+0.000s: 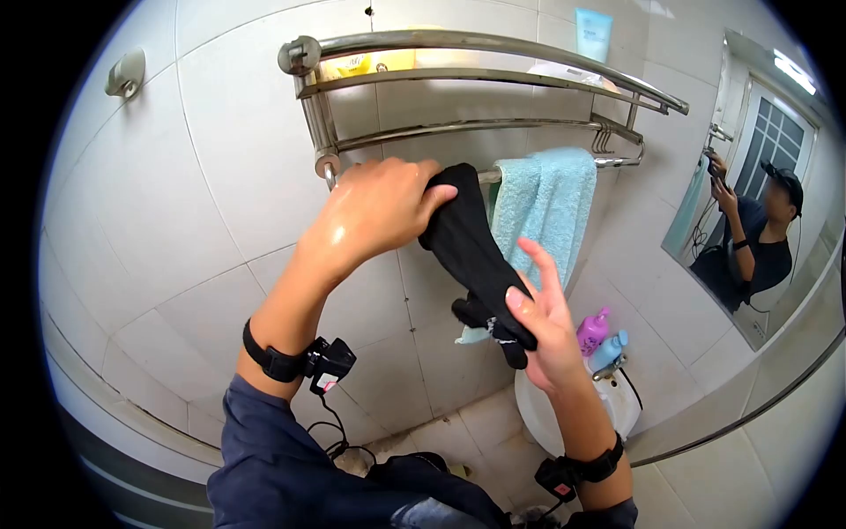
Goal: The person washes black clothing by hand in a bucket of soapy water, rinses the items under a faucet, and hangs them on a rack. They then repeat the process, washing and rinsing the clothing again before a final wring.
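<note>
A black cloth [471, 238], which looks like a sock, is stretched slantwise between my hands in front of the towel rack. My left hand [379, 207] grips its upper end, thumb on the front, close to the rack's lower bar. Lower right, my right hand [546, 331] pinches the other end with the thumb, its index finger raised. A smaller dark bunched piece with a pale patch [493, 331] hangs beside the right hand. Both hands look wet. Behind the cloth, a light blue towel [551, 203] hangs over the bar.
The metal rack [476, 75] holds yellow packs [370, 62] and a blue tube [593, 35]. A white sink [626, 410] stands lower right, with a pink bottle [593, 331] and a blue bottle [608, 351]. A mirror [749, 194] on the right wall reflects a person. A wall holder [126, 73] is upper left.
</note>
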`<act>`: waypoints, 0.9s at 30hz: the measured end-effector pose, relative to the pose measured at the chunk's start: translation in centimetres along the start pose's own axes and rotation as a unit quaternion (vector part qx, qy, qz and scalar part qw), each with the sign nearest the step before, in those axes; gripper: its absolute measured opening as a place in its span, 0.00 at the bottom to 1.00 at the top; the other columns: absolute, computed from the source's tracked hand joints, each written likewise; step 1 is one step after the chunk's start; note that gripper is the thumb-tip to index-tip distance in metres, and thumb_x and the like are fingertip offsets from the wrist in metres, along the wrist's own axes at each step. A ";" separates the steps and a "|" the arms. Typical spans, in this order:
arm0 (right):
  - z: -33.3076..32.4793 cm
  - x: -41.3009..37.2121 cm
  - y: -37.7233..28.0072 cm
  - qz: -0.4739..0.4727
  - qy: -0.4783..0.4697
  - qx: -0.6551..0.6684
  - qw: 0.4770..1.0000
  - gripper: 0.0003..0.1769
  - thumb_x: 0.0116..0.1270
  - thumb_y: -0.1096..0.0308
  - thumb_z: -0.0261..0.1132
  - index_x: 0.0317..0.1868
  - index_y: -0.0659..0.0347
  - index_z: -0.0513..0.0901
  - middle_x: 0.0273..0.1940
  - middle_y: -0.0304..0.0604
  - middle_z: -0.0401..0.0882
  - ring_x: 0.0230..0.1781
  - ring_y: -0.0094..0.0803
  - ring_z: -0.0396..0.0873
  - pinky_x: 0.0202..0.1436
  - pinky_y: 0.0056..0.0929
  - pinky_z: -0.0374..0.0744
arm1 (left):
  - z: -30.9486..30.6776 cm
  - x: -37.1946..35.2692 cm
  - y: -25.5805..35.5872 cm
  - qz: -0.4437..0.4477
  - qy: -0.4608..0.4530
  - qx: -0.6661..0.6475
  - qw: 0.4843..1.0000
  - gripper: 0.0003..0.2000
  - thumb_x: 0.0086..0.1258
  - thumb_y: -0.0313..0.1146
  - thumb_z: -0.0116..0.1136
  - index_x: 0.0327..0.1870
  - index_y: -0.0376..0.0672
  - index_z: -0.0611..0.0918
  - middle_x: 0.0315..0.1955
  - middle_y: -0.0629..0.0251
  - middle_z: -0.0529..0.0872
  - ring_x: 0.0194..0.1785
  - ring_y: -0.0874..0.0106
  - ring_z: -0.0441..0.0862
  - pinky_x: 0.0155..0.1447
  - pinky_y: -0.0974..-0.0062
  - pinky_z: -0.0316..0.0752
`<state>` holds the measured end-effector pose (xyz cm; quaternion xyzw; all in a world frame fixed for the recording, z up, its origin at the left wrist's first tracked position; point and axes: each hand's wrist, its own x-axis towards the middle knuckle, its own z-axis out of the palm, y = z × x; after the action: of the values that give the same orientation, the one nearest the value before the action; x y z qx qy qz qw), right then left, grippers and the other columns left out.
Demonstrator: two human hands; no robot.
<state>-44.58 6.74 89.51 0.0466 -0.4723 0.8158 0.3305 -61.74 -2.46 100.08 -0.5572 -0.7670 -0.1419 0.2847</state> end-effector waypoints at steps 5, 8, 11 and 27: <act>-2.2 -1.9 2.5 0.071 0.025 -0.061 0.995 0.32 0.59 0.73 0.68 0.62 0.64 0.64 0.51 0.44 0.73 0.48 0.24 0.74 0.53 0.23 0.73 | 0.3 0.2 -0.3 0.046 0.059 -0.015 0.997 0.10 0.68 0.32 0.51 0.34 0.33 0.80 0.37 0.52 0.79 0.42 0.53 0.77 0.48 0.63 0.71; -3.3 -3.5 2.5 0.165 0.047 -0.123 0.977 0.31 0.58 0.75 0.68 0.61 0.65 0.65 0.48 0.42 0.74 0.46 0.23 0.74 0.52 0.23 0.74 | 1.0 0.8 -0.4 0.053 0.140 -0.012 0.989 0.08 0.67 0.29 0.52 0.34 0.33 0.79 0.36 0.53 0.80 0.41 0.52 0.77 0.44 0.63 0.72; -4.8 -4.9 3.8 0.133 0.097 -0.083 0.983 0.28 0.60 0.77 0.65 0.60 0.62 0.67 0.50 0.42 0.74 0.45 0.24 0.75 0.49 0.23 0.74 | 0.3 0.6 0.9 -0.023 0.098 -0.072 0.992 0.08 0.67 0.31 0.54 0.34 0.34 0.79 0.34 0.54 0.82 0.41 0.53 0.78 0.42 0.63 0.72; -0.4 -4.6 1.0 -0.026 0.092 -0.060 0.994 0.18 0.74 0.64 0.51 0.57 0.69 0.69 0.50 0.46 0.76 0.52 0.32 0.75 0.59 0.33 0.73 | 2.2 -8.7 4.7 0.100 -0.063 -0.396 0.911 0.25 0.55 0.34 0.66 0.53 0.38 0.72 0.40 0.55 0.81 0.40 0.57 0.81 0.43 0.66 0.77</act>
<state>-41.54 4.42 86.75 -0.0359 -0.4868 0.7777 0.3961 -56.09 -6.38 92.68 -0.7060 -0.6044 -0.3690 0.0044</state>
